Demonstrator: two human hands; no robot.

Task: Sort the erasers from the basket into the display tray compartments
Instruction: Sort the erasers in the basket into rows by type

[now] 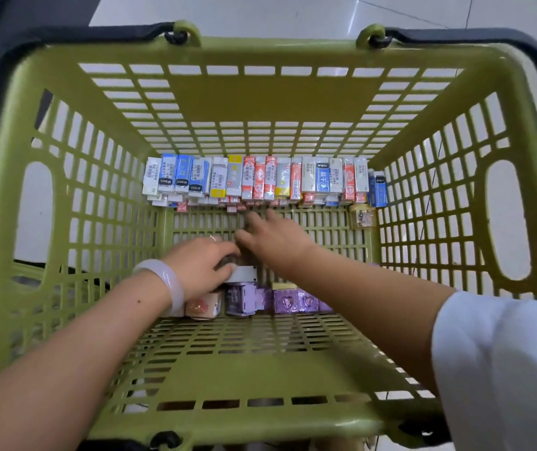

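I look down into a green plastic basket point(65, 203). A row of wrapped erasers point(260, 179), blue, white, red and yellow, lies stacked against its far wall. Nearer me sit purple boxed erasers point(285, 301) and a pink one point(200, 307). My left hand point(200, 266), with a pale bangle on the wrist, grips a white eraser box point(244, 274) above the purple ones. My right hand point(273, 237) reaches forward over the basket floor with fingers stretched toward the far row, blurred and holding nothing. No display tray is in view.
A small clear yellowish box point(362, 216) sits at the far right of the basket floor. Black handles point(455, 32) lie folded along the rim. Pale floor tiles point(293, 11) surround the basket. My white sleeve point(501, 369) covers the right forearm.
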